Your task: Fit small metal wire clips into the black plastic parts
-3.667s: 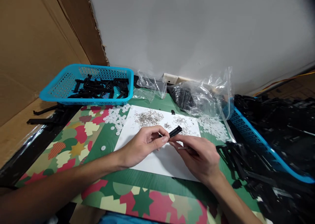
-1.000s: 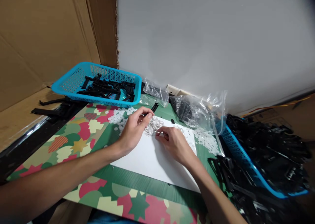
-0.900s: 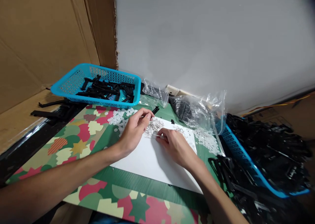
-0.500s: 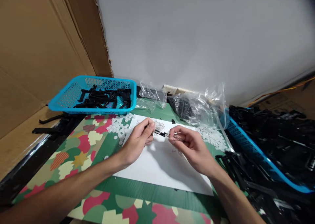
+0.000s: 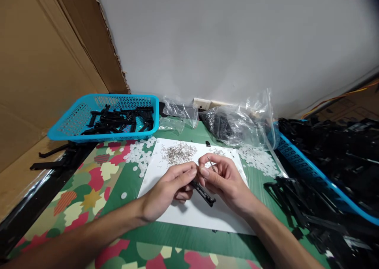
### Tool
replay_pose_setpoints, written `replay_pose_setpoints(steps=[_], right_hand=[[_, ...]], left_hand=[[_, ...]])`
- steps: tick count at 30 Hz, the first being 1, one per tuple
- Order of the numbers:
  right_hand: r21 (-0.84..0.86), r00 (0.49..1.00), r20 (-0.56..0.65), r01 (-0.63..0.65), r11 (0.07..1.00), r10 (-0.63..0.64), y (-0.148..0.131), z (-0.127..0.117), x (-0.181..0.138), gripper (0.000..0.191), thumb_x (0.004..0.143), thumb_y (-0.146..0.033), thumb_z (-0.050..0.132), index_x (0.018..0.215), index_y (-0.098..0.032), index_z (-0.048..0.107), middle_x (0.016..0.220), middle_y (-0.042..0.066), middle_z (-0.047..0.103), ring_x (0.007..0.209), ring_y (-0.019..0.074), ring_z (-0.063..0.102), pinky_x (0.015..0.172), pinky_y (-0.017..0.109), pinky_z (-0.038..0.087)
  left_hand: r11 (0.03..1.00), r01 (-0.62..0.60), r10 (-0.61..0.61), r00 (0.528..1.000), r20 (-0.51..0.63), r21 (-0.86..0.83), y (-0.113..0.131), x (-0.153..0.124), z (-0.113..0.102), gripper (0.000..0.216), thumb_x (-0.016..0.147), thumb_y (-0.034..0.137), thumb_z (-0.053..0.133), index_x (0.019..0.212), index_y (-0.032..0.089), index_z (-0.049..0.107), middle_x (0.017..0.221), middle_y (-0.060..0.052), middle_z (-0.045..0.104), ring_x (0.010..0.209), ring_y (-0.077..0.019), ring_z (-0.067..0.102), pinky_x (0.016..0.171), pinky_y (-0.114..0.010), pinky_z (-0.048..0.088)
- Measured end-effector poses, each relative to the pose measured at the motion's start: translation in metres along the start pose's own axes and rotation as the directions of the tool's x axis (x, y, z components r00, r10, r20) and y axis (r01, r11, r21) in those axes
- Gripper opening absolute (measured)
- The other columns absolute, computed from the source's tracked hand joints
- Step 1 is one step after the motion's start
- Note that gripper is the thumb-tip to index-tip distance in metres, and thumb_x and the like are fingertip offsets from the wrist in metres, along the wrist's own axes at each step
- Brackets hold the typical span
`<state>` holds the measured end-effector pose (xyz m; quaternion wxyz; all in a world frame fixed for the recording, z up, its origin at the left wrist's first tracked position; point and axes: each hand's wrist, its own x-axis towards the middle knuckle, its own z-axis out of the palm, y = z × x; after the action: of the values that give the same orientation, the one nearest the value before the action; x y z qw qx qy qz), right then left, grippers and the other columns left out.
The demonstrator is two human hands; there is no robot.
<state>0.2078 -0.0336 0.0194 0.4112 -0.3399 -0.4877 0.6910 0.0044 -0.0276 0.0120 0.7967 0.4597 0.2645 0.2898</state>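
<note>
My left hand (image 5: 170, 188) pinches one end of a small black plastic bar (image 5: 203, 193), which slants down to the right over the white sheet (image 5: 189, 215). My right hand (image 5: 226, 180) is closed beside it, and a thin metal pin (image 5: 211, 163) sticks up from between its fingers. The two hands touch at the fingertips above the sheet. A heap of small metal springs (image 5: 179, 152) lies on the sheet's far part, just beyond the hands.
White plastic washers (image 5: 139, 152) lie left of the sheet, more white washers (image 5: 257, 157) right of it. A blue basket (image 5: 74, 129) of black parts stands far left. Clear bags (image 5: 237, 123) sit at the back. Another blue basket (image 5: 304, 168) heaped with black parts fills the right.
Both hands have come back from the spring heap toward me and met over the sheet. The black bar now points down to the right, and the pin stands up in my right hand.
</note>
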Motion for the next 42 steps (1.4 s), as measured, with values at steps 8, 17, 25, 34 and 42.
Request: replay_pose_setpoints(steps=[8,17,25,34,42], right_hand=[[-0.015,0.998,0.054,0.011,1.0,-0.01,-0.003,-0.004,0.0,0.021,0.099,-0.038,0.074,0.1,-0.021,0.062,0.067,-0.003,0.066,0.048,0.0057,0.027,0.046,0.023,0.018],[-0.405,0.982,-0.157,0.036,0.914,-0.108,-0.014,0.004,-0.004,0.027,0.101,-0.046,0.068,0.095,-0.019,0.066,0.061,-0.008,0.035,0.055,0.0094,0.026,0.05,0.027,0.019],[-0.531,0.973,-0.188,0.013,0.847,-0.133,-0.013,0.008,-0.004,0.022,0.098,-0.041,0.067,0.09,-0.02,0.068,0.061,-0.007,0.032,0.056,0.0108,0.025,0.05,0.027,0.019],[-0.764,0.971,-0.236,-0.164,0.624,-0.035,-0.025,-0.018,0.001,0.025,0.092,-0.03,0.063,0.07,-0.018,0.067,0.058,-0.005,0.033,0.057,0.0113,0.028,0.053,0.029,0.02],[-0.863,0.967,-0.223,-0.137,0.487,-0.122,-0.02,-0.013,0.001,0.027,0.091,-0.025,0.059,0.065,-0.019,0.064,0.055,-0.005,0.032,0.055,0.0115,0.027,0.055,0.03,0.021]], left_hand=[[0.994,0.076,-0.074,0.997,0.028,-0.072,-0.002,0.0,0.0,0.037,0.104,0.055,0.061,0.093,0.02,0.055,0.074,0.005,0.033,0.058,-0.0078,0.024,0.053,-0.023,0.016],[0.89,-0.129,0.22,0.962,-0.164,0.438,0.001,-0.001,-0.002,0.038,0.109,0.053,0.053,0.092,0.019,0.061,0.079,0.002,0.046,0.071,-0.013,0.041,0.065,-0.027,0.033],[0.626,-0.161,0.389,0.912,-0.126,0.763,-0.003,0.002,-0.005,0.033,0.112,0.042,0.049,0.096,0.021,0.069,0.089,-0.002,0.063,0.083,-0.0174,0.055,0.074,-0.03,0.04],[0.324,-0.095,0.389,0.92,-0.041,0.941,-0.015,0.001,-0.022,0.028,0.108,0.038,0.06,0.132,0.026,0.069,0.102,-0.005,0.072,0.092,-0.023,0.07,0.082,-0.035,0.051],[0.112,-0.115,0.413,0.909,0.059,0.987,-0.015,0.0,-0.021,0.027,0.109,0.039,0.056,0.123,0.022,0.073,0.095,-0.006,0.069,0.086,-0.0235,0.07,0.076,-0.035,0.051]])
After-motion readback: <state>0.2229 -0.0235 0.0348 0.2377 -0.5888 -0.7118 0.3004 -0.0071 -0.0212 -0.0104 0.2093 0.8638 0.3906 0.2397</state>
